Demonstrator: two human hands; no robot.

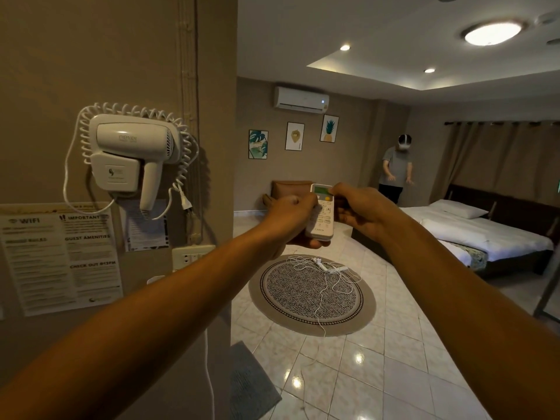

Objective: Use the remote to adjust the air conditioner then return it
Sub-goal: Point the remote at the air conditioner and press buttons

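I have the white remote (320,215) out in front, long axis upright, top tipped toward the wall air conditioner (301,100). Left hand (292,221) fingers cradle it underneath; right hand (353,212) fingers pinch its right edge.

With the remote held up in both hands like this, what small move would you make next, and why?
Probably press a button with the right hand: the left hand already holds the remote up toward the air conditioner.
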